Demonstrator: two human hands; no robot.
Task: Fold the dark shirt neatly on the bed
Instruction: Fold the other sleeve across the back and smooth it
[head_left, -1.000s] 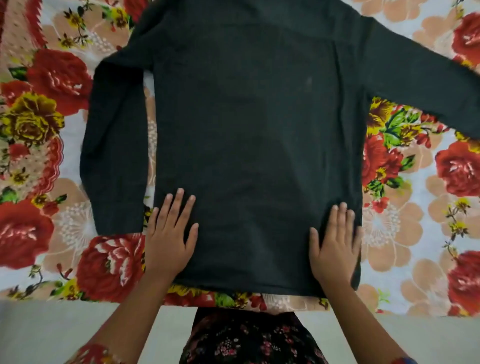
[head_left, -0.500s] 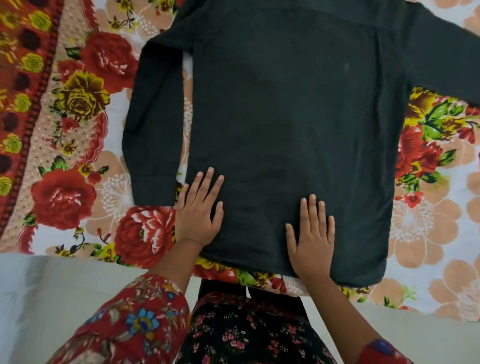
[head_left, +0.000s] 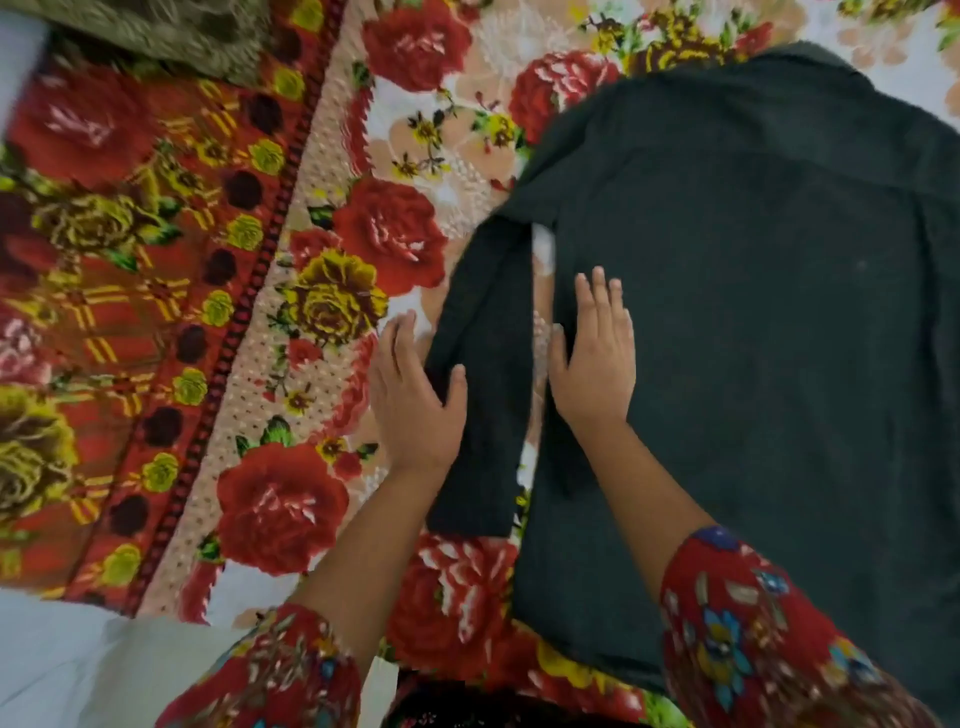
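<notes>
**Flat hands at the shirt's sleeve**

The dark shirt lay spread on the floral bedsheet, its hem at the bed's near edge. The right hand pressed flat on it, fingers straight. The left hand lay straight-fingered beside the sleeve, thumb over it.

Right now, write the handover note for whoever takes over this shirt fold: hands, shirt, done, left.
Left hand: open, flat at the outer edge of the sleeve, thumb on the cloth.
Right hand: open, pressing flat on the dark shirt near its left edge.
Shirt: spread flat on the floral bedspread; sleeve lies beside the body, a strip of bedspread between them.
Done: shirt laid out; no fold visible.
Left: probably fold this sleeve over the body, then the other side, then the hem up.
</notes>
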